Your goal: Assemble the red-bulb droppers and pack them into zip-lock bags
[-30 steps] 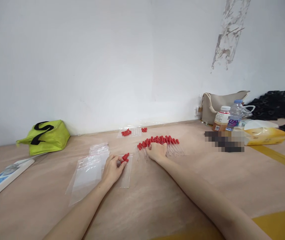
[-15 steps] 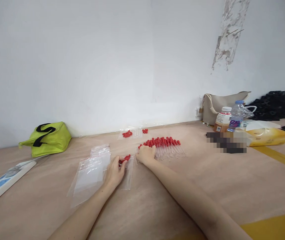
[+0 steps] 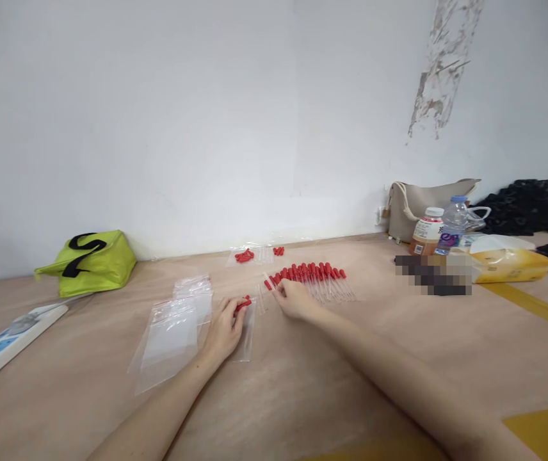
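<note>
Droppers (image 3: 322, 271) lie on a brown surface (image 3: 293, 403) near a scarred wall (image 3: 255, 128).

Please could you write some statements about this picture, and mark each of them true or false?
1. The left hand touches red bulbs. True.
2. The right hand holds a cup. False: it holds a clear tube.
3. Red-topped droppers lie to the right of the left hand. True.
4. The lime-green bag is at the far right. False: it is at the left.
5. The blue-capped bottle lies on its side. False: it stands upright.
</note>
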`<action>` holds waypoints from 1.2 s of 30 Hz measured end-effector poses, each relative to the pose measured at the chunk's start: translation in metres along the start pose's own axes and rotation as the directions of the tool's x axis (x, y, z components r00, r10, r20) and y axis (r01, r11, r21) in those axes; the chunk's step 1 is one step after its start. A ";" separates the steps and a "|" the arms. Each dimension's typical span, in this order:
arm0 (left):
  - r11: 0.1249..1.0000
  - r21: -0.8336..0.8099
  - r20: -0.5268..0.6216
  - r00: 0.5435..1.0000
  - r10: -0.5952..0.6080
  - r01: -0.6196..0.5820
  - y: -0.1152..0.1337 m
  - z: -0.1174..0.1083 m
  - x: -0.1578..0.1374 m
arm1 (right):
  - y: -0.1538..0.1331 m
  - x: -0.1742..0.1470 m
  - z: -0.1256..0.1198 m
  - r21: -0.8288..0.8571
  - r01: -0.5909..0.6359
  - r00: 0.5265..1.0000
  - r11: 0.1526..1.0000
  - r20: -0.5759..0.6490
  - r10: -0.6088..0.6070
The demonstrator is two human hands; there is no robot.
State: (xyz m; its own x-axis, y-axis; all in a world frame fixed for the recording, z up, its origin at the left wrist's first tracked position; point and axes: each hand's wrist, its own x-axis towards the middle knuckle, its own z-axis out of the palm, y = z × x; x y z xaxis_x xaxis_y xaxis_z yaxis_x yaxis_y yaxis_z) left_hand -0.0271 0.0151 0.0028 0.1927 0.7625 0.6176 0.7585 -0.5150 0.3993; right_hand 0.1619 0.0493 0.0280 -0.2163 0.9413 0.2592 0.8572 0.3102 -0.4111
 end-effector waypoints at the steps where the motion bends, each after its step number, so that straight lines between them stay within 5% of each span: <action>1: 1.000 -0.020 0.012 1.000 0.001 0.000 0.002 0.001 -0.001 | 0.010 -0.010 -0.005 0.029 0.049 0.999 0.998 -0.009 -0.049; 4: 0.995 -0.095 0.092 0.996 0.009 0.000 0.012 0.005 -0.004 | 0.039 -0.041 -0.014 0.147 0.330 0.943 0.933 -0.085 -0.320; 7: 0.990 -0.144 0.176 0.984 0.033 -0.008 0.023 0.008 -0.009 | 0.054 -0.064 -0.016 0.073 0.440 0.894 0.895 -0.123 -0.430; 36: 0.972 -0.235 0.240 0.967 0.080 -0.022 0.042 0.008 -0.021 | 0.048 -0.074 -0.015 -0.021 0.558 0.828 0.830 -0.058 -0.558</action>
State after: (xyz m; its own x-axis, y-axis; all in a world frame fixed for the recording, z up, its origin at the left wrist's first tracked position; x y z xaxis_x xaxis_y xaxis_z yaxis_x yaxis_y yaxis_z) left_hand 0.0059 -0.0195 0.0018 0.3966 0.7907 0.4665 0.5866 -0.6091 0.5337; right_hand 0.2263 -0.0070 0.0021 -0.6301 0.5984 0.4949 0.6004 0.7796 -0.1782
